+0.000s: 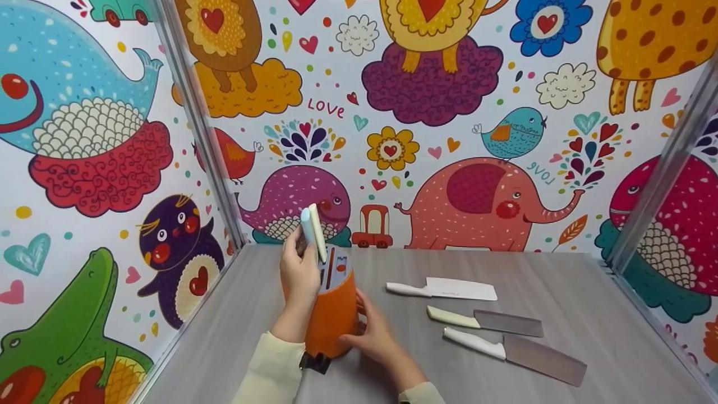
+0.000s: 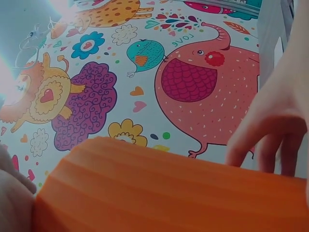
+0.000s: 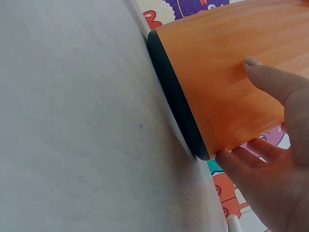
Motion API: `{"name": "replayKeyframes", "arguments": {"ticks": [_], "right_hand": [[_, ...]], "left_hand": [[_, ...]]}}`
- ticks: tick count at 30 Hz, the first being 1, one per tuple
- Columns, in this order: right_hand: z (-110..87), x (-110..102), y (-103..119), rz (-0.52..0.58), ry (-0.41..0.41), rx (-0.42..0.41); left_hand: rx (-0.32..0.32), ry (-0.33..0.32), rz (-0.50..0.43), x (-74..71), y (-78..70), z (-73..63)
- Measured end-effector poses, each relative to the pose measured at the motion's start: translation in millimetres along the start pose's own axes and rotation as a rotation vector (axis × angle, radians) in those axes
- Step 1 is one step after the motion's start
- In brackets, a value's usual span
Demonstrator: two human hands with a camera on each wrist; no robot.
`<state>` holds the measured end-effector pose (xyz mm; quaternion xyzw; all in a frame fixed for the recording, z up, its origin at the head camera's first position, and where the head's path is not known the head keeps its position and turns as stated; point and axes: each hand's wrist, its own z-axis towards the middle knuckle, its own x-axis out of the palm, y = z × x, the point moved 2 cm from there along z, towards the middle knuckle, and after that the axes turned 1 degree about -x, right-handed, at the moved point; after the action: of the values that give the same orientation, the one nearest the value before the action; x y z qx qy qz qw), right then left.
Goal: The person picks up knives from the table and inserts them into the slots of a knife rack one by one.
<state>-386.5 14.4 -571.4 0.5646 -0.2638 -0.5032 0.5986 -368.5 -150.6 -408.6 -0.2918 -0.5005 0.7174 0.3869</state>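
An orange knife block (image 1: 332, 314) with a dark base stands upright on the table, its slotted top facing up. At the top, my left hand (image 1: 300, 272) holds a knife by its light blue handle (image 1: 307, 224), with a cream handle (image 1: 318, 233) right beside it. The blades below these handles are hidden. Low on the block's right side, my right hand (image 1: 373, 331) grips it. In the right wrist view the thumb (image 3: 270, 79) lies on the orange face and the fingers (image 3: 246, 157) curve along its edge.
To the right on the grey table (image 1: 409, 359) lie a white cleaver (image 1: 463, 288), a cream-handled knife with a grey blade (image 1: 507, 322) and a larger white-handled one (image 1: 544, 359). Cartoon-printed walls (image 1: 359, 112) enclose the table at the back and sides.
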Motion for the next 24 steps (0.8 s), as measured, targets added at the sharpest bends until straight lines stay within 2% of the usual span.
{"name": "replayKeyframes", "arguments": {"ticks": [2,5,9,12,15,18,20,24], "right_hand": [[-0.1,-0.7,-0.7,0.0,-0.002,-0.004],[-0.7,0.0,-1.6,0.016,0.002,-0.007],[0.0,0.3,-2.0,0.035,0.003,-0.008],[0.3,0.8,-2.6,0.025,-0.007,0.013],[0.7,0.5,-2.6,0.015,-0.017,0.026],[0.6,0.4,-2.9,0.007,-0.026,0.031],[-0.3,0.7,-2.5,0.006,-0.027,0.023],[-2.0,2.2,-2.0,-0.001,-0.023,0.009]], "left_hand": [[0.051,-0.026,-0.083,0.5,0.2,-1.4],[0.196,-0.099,-0.137,-2.4,1.1,-6.5],[0.442,-0.201,-0.078,-10.3,6.5,-16.3],[0.559,-0.254,0.002,-19.0,17.4,-23.4],[0.561,-0.246,0.086,-26.9,33.4,-27.4],[0.491,-0.166,0.132,-34.1,52.1,-29.1],[0.434,-0.095,0.123,-38.3,65.5,-30.5],[0.33,0.021,0.041,-46.4,89.6,-33.1]]}}
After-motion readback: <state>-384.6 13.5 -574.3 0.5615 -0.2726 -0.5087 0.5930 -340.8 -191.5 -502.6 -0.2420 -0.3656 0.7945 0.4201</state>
